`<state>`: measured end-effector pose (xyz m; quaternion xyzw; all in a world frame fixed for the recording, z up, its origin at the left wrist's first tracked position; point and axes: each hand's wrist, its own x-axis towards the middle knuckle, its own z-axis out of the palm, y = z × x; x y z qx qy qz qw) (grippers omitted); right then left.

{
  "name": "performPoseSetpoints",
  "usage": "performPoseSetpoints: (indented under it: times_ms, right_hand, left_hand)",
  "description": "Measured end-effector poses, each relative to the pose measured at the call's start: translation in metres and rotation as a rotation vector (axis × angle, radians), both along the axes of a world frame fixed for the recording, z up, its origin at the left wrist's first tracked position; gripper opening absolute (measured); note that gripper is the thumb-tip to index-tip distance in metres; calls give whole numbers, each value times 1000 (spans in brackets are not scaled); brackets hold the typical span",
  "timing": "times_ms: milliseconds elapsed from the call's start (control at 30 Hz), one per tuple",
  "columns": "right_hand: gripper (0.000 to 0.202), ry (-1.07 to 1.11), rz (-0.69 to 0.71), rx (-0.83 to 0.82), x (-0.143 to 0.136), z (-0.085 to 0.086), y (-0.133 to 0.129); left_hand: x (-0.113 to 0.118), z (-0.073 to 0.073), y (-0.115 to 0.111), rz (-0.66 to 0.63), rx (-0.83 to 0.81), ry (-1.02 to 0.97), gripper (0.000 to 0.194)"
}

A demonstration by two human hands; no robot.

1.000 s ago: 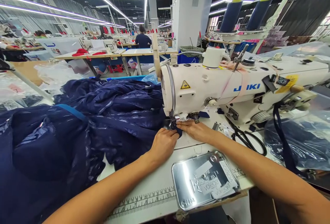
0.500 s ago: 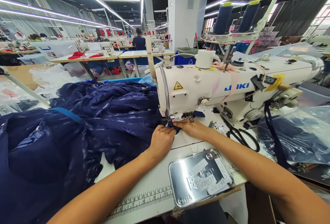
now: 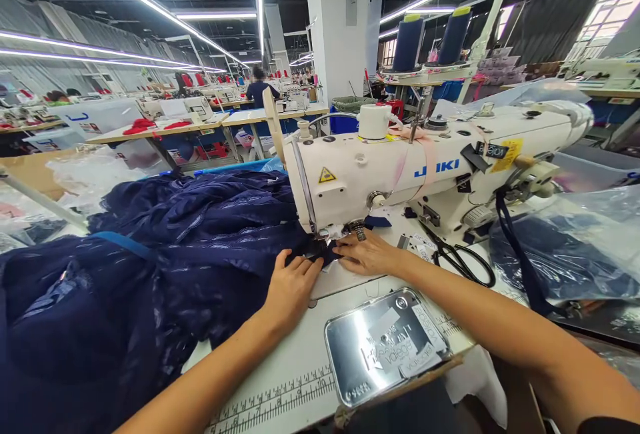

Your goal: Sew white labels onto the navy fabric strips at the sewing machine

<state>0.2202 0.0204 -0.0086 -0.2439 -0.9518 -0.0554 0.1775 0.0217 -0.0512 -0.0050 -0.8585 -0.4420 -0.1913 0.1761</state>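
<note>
Dark navy fabric (image 3: 220,247) lies in a big heap left of a white sewing machine (image 3: 370,174), and its edge runs under the needle area. My left hand (image 3: 295,284) rests on the fabric edge just left of the presser foot, fingers apart and slightly bent. On the right side of the foot, my right hand (image 3: 367,253) has its fingertips at a small dark piece of fabric. What its fingertips grip is too small to make out. The needle is partly hidden by the machine head.
A metal tray (image 3: 355,361) with white labels lies at the table's front edge. Black scissors (image 3: 465,257) and a plastic bag of dark fabric (image 3: 575,247) are at the right. Two thread cones (image 3: 409,44) stand behind. A person (image 3: 259,87) sits at a farther table.
The view has shifted, so the machine appears further left. My left hand has moved slightly away from the needle area, its fingers more spread. My right hand stays beside the foot.
</note>
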Motion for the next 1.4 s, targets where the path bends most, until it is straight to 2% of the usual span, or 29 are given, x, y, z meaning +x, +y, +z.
performPoseSetpoints:
  times_ms: [133, 267, 533, 667, 933, 1067, 1233, 1400]
  right_hand:
    - [27, 14, -11, -26, -6, 0, -16]
    - [24, 70, -23, -12, -11, -4, -24]
    - [25, 205, 29, -128, -6, -16, -10]
    - [24, 270, 66, -163, -5, -20, -5]
    - [25, 256, 89, -156, -4, -15, -5]
    - [23, 294, 100, -231, -3, -15, -2]
    - [19, 334, 141, -320, 1, -14, 3]
    - [18, 252, 174, -237, 2, -9, 0]
  left_hand:
    - [-18, 10, 22, 71, -128, -175, 28]
    - [-16, 16, 32, 101, -241, -245, 28]
    - [-10, 8, 20, 0, -15, 86, 25]
    - [-7, 7, 19, -29, 63, 101, 23]
    - [8, 0, 26, -105, 196, 168, 18]
    - [7, -4, 28, -175, 179, 148, 20]
    - [5, -6, 34, -294, 78, 99, 23]
    - [4, -7, 36, -332, 29, 84, 24]
